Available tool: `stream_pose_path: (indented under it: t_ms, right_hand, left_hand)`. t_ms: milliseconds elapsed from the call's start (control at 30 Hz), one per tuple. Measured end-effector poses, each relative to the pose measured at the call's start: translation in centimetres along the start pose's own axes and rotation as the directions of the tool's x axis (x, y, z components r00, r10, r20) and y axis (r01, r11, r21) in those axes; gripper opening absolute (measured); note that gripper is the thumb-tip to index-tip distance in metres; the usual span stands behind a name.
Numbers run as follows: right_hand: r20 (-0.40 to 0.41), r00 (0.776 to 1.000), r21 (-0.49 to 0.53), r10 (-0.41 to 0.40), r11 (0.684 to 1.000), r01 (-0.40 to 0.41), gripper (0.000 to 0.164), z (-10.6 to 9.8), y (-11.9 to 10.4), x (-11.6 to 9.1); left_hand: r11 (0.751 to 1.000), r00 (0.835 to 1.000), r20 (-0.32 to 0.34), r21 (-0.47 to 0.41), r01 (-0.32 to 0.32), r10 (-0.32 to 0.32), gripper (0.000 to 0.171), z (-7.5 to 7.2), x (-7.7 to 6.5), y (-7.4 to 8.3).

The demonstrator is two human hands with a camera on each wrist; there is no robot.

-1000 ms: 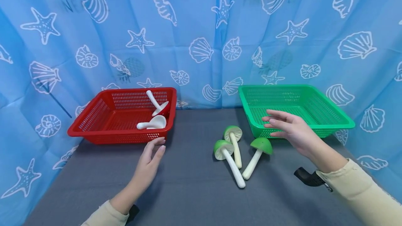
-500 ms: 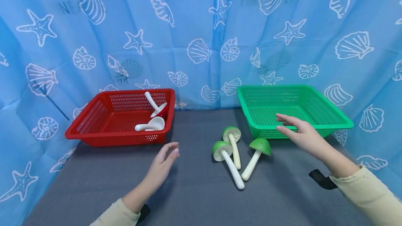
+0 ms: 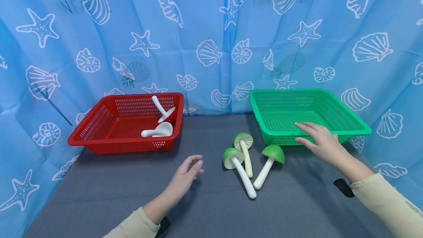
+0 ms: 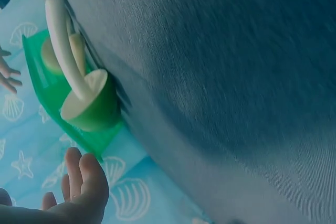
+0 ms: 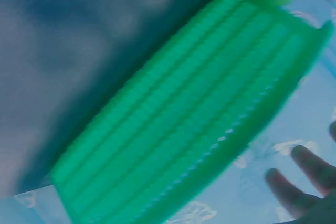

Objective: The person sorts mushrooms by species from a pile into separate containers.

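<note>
Three toy mushrooms with green caps and pale stems lie on the grey cloth right of the middle: a front mushroom [image 3: 242,173], a back mushroom [image 3: 246,153] and a right mushroom [image 3: 268,166]. My left hand [image 3: 185,175] hovers left of them with loosely bent fingers and holds nothing. In the left wrist view its fingers [image 4: 86,179] show below a green-capped mushroom [image 4: 86,98]. My right hand [image 3: 322,142] is held in front of the green basket [image 3: 310,133], overlapping its near rim, with fingers extended and nothing in them. The right wrist view shows the basket's side [image 5: 173,114], blurred.
At the back left stands a red basket [image 3: 119,142], holding a red-capped mushroom [image 3: 166,113] and a white-stemmed piece [image 3: 160,130] lying near its right wall. A blue curtain [image 3: 211,17] with white shells hangs right behind the table [image 3: 125,190].
My left hand has moved right, away from the red basket toward the mushrooms. My right hand has shifted right and a little down. The mushrooms and baskets have stayed put.
</note>
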State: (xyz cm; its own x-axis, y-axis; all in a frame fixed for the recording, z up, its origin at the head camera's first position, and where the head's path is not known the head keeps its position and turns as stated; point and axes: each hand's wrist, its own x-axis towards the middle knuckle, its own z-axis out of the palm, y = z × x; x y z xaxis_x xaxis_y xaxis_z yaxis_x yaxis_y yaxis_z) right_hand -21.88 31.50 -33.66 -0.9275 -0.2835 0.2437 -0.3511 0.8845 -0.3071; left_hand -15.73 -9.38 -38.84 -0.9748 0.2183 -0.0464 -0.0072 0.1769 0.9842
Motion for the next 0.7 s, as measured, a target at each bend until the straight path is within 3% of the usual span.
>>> stream_pose_path:
  t_ms: [200,433,700]
  right_hand:
    - [-0.072,0.997,-0.104,-0.036,0.994,0.028,0.052,0.7,2.3,0.3]
    - [-0.079,0.996,-0.140,-0.029,0.990,0.018,0.047,1.3,4.5,0.4]
    - [-0.121,0.992,-0.104,-0.045,0.994,0.032,0.041,2.5,5.7,0.3]
  left_hand:
    - [0.998,0.994,0.090,-0.021,0.061,-0.059,0.053,0.7,0.0,-0.3]
    - [0.998,0.993,0.104,-0.041,0.058,-0.053,0.052,1.9,0.4,-0.6]
    - [0.989,0.986,0.115,-0.078,0.129,-0.119,0.049,3.7,1.1,-0.4]
